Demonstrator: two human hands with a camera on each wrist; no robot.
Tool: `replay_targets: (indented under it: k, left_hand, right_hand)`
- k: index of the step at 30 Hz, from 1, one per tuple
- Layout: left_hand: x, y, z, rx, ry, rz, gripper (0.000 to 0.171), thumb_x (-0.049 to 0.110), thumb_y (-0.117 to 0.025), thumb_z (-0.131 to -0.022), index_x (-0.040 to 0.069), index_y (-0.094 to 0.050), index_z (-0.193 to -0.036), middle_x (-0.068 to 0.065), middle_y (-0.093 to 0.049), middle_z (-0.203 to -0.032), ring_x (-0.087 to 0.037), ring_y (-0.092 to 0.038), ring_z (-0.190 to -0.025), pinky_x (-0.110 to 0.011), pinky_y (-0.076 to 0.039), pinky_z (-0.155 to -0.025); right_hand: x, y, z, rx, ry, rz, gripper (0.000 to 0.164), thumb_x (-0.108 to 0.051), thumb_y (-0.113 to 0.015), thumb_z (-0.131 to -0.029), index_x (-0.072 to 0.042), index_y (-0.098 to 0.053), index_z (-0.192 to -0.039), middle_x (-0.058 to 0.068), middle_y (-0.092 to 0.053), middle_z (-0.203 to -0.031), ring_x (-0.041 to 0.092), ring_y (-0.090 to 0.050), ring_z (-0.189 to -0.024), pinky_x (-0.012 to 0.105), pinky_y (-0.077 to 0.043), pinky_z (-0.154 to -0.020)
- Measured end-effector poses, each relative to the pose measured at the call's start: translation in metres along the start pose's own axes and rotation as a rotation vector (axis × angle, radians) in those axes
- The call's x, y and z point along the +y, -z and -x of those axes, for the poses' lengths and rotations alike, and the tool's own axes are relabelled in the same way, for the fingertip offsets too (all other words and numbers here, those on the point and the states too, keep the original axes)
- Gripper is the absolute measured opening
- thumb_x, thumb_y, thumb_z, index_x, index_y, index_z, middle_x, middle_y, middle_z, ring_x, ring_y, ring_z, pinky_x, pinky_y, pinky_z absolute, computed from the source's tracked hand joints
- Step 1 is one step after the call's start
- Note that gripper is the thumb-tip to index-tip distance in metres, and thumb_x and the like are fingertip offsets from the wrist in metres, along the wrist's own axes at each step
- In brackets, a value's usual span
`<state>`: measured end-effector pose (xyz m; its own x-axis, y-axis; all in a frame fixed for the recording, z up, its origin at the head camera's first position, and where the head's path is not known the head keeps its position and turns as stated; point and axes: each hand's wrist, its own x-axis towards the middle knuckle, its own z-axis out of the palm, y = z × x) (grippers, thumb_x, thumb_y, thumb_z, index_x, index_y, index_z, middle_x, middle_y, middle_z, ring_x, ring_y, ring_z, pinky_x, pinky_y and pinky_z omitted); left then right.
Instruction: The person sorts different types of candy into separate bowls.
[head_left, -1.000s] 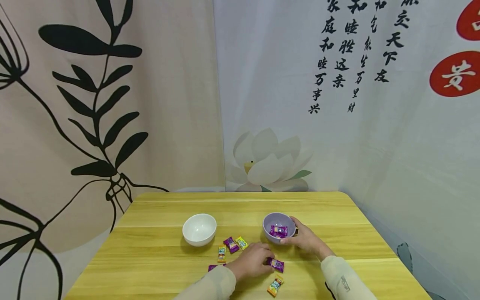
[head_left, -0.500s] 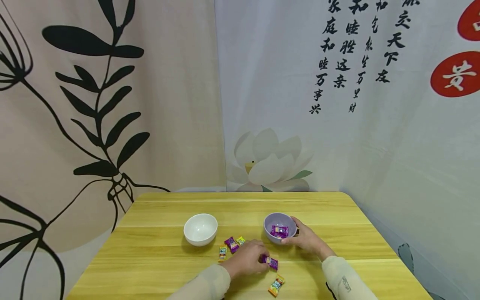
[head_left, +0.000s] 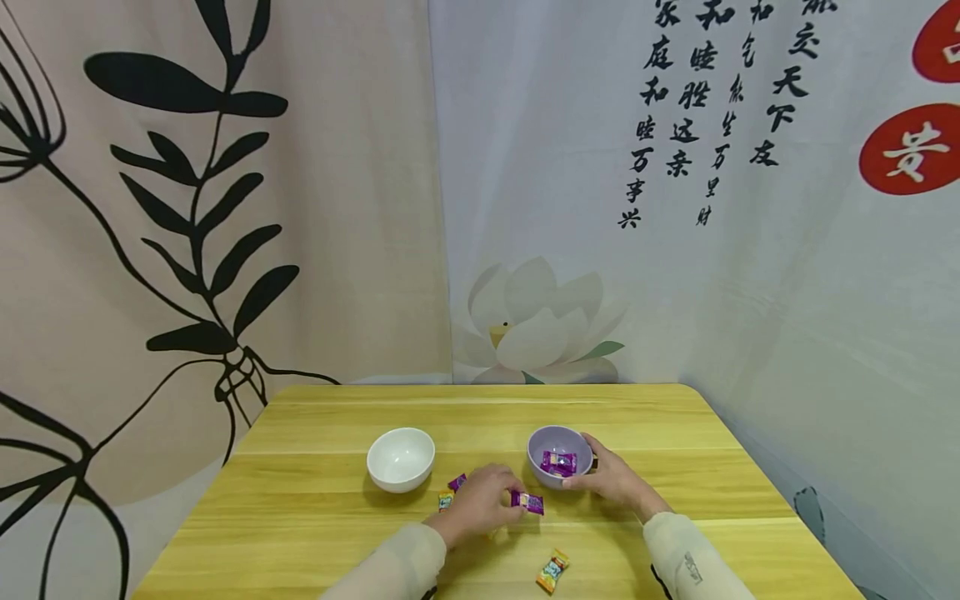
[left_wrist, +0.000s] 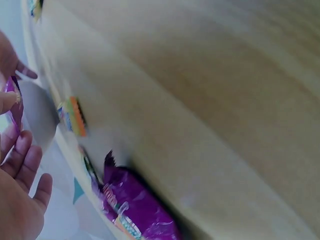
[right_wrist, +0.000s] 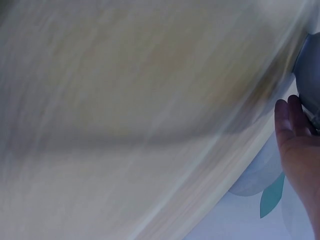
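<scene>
Between the thumb and fingers of my left hand (head_left: 480, 502) is a purple wrapped candy (head_left: 528, 503), lifted a little in front of the purple bowl (head_left: 553, 437). In the left wrist view the same candy (left_wrist: 16, 102) is pinched near the bowl's side (left_wrist: 42, 117). My right hand (head_left: 617, 480) holds the purple bowl from its right, thumb at the near side; the right wrist view shows fingers (right_wrist: 282, 120) against its wall. Purple candy (head_left: 558, 463) lies inside this bowl. Partly behind my left hand are another purple candy (head_left: 457, 482) and a yellow one (head_left: 446, 500).
A white bowl (head_left: 400, 446) stands on the wooden table (head_left: 315, 492), left of the purple one. An orange-yellow candy (head_left: 552, 571) lies near the front. Close to the left wrist camera sits a purple candy (left_wrist: 140, 205). A printed cloth backdrop (head_left: 360, 208) hangs behind.
My left hand has carried the purple candy up off the table, leftward and away from the front edge, covering more of the loose candies. The right hand and bowl have stayed put.
</scene>
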<state>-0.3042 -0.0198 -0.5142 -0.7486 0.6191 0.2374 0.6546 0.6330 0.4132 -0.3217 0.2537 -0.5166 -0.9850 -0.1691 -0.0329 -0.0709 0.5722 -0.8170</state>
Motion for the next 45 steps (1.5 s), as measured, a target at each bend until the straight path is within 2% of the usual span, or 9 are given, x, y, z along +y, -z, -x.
replay_targets:
  k: [4,12,19,26,32,45]
  left_hand:
    - [-0.001,0.006,-0.003,0.041,0.024,0.038,0.022,0.031,-0.079,-0.083,0.016,-0.075,-0.098,0.013,-0.061,-0.09,-0.015,-0.06,-0.091,-0.029,-0.047,-0.084]
    - [-0.003,0.017,-0.014,0.128,0.102,0.1,0.019,0.028,-0.077,-0.085,0.014,-0.075,-0.098,0.009,-0.062,-0.092,-0.014,-0.058,-0.092,-0.033,-0.049,-0.086]
    - [-0.002,0.023,-0.025,0.183,0.112,0.114,0.02,0.026,-0.077,-0.086,0.012,-0.075,-0.1,0.005,-0.064,-0.094,-0.019,-0.06,-0.093,-0.036,-0.05,-0.084]
    - [0.003,0.021,-0.042,0.191,0.136,0.113,0.023,0.027,-0.076,-0.086,0.011,-0.075,-0.103,0.006,-0.063,-0.095,-0.022,-0.061,-0.097,-0.035,-0.049,-0.084]
    - [0.007,0.021,-0.054,0.179,0.17,0.086,0.027,0.031,-0.074,-0.088,0.011,-0.075,-0.106,0.009,-0.06,-0.094,-0.015,-0.058,-0.094,-0.034,-0.049,-0.083]
    - [0.007,0.017,-0.069,0.178,0.182,0.033,0.03,0.034,-0.076,-0.087,0.011,-0.076,-0.106,0.007,-0.063,-0.095,-0.014,-0.058,-0.096,-0.039,-0.046,-0.091]
  right_hand:
    - [0.0,0.0,0.0,-0.001,-0.002,0.004,0.111,-0.037,-0.087,-0.076,0.003,-0.02,-0.155,0.029,-0.034,-0.152,0.048,-0.03,-0.14,0.063,-0.022,-0.111]
    - [0.002,-0.001,-0.002,-0.012,0.003,-0.018,0.114,-0.037,-0.086,-0.076,0.002,-0.016,-0.157,0.03,-0.027,-0.155,0.049,-0.025,-0.141,0.064,-0.02,-0.111]
    - [0.003,-0.001,-0.002,-0.027,0.003,-0.03,0.117,-0.036,-0.087,-0.076,0.002,-0.011,-0.157,0.031,-0.022,-0.156,0.049,-0.021,-0.142,0.064,-0.018,-0.112]
    - [0.003,0.0,-0.003,-0.033,-0.001,-0.041,0.116,-0.037,-0.087,-0.076,0.0,-0.013,-0.157,0.03,-0.023,-0.157,0.049,-0.022,-0.143,0.065,-0.018,-0.112]
    - [0.001,-0.002,-0.003,-0.017,0.027,-0.038,0.117,-0.037,-0.087,-0.076,0.004,-0.012,-0.156,0.031,-0.026,-0.155,0.047,-0.028,-0.141,0.062,-0.022,-0.112]
    - [0.003,-0.002,-0.004,0.006,0.032,-0.004,0.112,-0.038,-0.086,-0.076,0.003,-0.019,-0.155,0.028,-0.036,-0.151,0.044,-0.037,-0.137,0.061,-0.028,-0.11]
